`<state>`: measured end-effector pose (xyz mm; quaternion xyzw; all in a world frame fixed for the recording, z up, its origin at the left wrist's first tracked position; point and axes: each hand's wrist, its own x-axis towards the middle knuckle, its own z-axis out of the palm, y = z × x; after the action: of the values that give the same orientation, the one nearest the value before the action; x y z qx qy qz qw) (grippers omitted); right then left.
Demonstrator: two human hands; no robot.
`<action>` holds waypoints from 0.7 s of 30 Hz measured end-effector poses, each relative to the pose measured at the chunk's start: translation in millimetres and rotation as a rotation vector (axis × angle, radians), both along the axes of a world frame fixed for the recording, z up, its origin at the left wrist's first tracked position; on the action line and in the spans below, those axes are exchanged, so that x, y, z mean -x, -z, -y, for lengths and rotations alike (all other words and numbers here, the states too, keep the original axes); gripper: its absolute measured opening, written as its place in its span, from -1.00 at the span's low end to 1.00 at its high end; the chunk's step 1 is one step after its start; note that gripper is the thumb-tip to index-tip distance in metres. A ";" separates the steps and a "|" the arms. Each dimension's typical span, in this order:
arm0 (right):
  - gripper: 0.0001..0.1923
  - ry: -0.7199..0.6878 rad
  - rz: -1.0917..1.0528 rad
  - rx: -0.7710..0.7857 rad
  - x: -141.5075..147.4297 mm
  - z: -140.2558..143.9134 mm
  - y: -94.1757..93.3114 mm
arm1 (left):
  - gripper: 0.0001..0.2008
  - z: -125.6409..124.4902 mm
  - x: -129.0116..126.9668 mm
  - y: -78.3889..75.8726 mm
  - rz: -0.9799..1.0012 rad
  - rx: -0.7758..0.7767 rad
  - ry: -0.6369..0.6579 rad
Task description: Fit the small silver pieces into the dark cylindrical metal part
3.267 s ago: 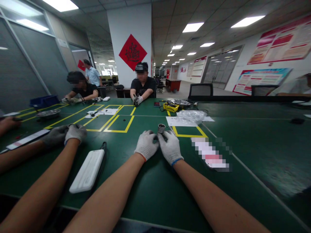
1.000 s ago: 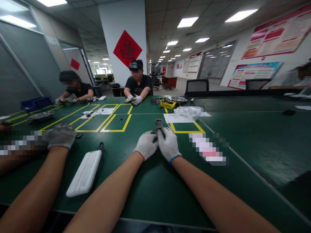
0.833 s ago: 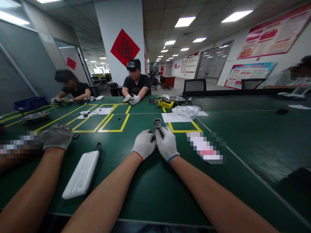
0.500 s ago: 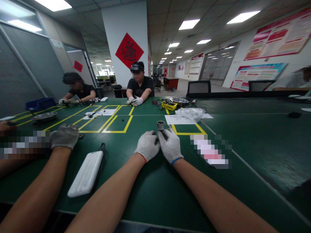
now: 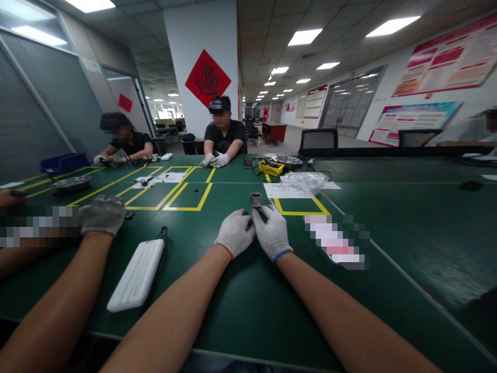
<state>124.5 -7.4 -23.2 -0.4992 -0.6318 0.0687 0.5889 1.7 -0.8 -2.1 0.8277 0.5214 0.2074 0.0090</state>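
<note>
On the green table [image 5: 248,311], left hand [image 5: 234,232] and right hand [image 5: 272,231] meet, fingers curled round a small dark part [image 5: 259,214], steadying it beside the metal cylinder [image 5: 256,199].

Bright ceiling panels [image 5: 393,26] overhead; edges bend, right side blurs.

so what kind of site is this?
Looks like a shared assembly workshop in an office-style hall. A long green table is marked off with yellow tape, gloved workers sit along it, and small metal parts lie about, such as the socket just beyond the gloved hands.
</note>
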 end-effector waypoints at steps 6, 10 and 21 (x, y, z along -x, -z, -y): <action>-0.69 -0.003 0.004 0.015 -0.1 0.1 -0.3 | -0.76 -0.5 -0.6 1.6 0.016 -0.006 0.005; -0.68 0.006 0.018 0.021 -0.3 -0.2 -0.6 | -0.75 -0.3 -1.8 1.2 0.041 -0.002 -0.007; -0.67 0.009 0.014 0.071 -2.9 -8.3 3.7 | -0.75 -1.3 1.1 1.5 0.033 -0.017 -0.045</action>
<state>127.4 0.8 -26.8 -0.5230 -0.6308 0.0850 0.5668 0.7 0.4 -3.6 0.8124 0.5377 0.2254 0.0058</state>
